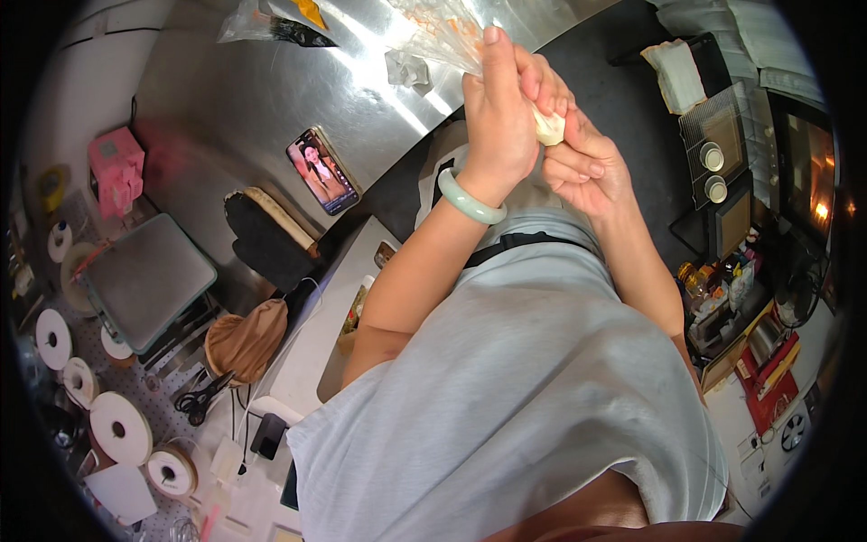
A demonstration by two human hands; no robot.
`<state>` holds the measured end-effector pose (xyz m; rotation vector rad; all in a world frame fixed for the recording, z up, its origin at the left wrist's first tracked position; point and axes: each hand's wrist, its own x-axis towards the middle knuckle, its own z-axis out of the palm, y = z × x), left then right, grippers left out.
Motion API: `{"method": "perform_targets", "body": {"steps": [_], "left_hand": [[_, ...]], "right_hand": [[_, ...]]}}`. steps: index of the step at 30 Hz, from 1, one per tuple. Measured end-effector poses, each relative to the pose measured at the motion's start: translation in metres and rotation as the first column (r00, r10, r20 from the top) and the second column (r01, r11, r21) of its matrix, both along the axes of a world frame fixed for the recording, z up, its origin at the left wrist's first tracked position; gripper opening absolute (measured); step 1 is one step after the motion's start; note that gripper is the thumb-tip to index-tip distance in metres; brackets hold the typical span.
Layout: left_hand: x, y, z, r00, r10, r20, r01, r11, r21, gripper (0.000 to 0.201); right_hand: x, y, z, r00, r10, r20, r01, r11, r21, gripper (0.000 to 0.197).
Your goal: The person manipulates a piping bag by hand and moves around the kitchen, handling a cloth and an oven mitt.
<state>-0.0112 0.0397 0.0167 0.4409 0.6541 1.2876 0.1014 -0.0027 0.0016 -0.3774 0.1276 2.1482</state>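
Step in hand: shaping a small pale lump (548, 126), apparently dough, held up over the far edge of the steel bench (235, 99).

Hand state:
- The left hand (499, 108) is closed around the lump from the left, fingers curled over its top and pressed against the other hand. A pale green bangle (470, 200) sits on this wrist.
- The right hand (582, 158) cups the lump from the right and below, fingers bent and pinching it against the left palm.

Position of the lump: between both hands, raised above the bench and touching nothing else; most of it is hidden by the fingers. A clear plastic bag (442, 36) lies on the bench just beyond the hands (whether a fingertip touches it cannot be told).

Next move, as a judgement: the lump looks only partly formed, so the work calls for steady, even pressure from both palms, then a free spot on the bench to set it down.

Count of things in view:
- Lump: one.
- Plastic bags on the far bench: two, the second (271, 23) at the far left with yellow contents.
- Phone (322, 170): one, screen lit, lying flat on the bench.
- Pink box (116, 167): one, at the left.
- Grey tray (144, 280): one, near left.
- Scissors (203, 397): one pair.
- White tape rolls (119, 426): at least five, near left (some are cut by the rim).
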Motion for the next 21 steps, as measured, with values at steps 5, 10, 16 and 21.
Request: {"method": "perform_targets", "body": {"steps": [5, 10, 16, 21], "left_hand": [[0.002, 0.001, -0.007, 0.99, 0.118, 0.08, -0.11, 0.99, -0.093, 0.043], [0.009, -0.008, -0.003, 0.979, 0.206, -0.003, -0.2, 0.947, -0.25, 0.041], [-0.003, -0.004, -0.014, 0.985, 0.171, -0.014, -0.167, 0.936, -0.311, 0.039], [-0.005, 0.005, -0.016, 0.971, 0.103, 0.218, -0.046, 0.966, -0.255, 0.039]], "right_hand": [[-0.007, 0.004, 0.013, 0.841, -0.079, 0.535, -0.011, 0.986, 0.163, 0.046], [-0.019, -0.009, 0.018, 0.342, -0.342, 0.875, -0.328, 0.83, 0.452, 0.066], [-0.008, 0.0, 0.021, 0.083, -0.503, 0.86, -0.704, 0.581, 0.408, 0.062], [-0.007, 0.003, 0.022, 0.102, -0.489, 0.866, -0.581, 0.678, 0.451, 0.062]]}}
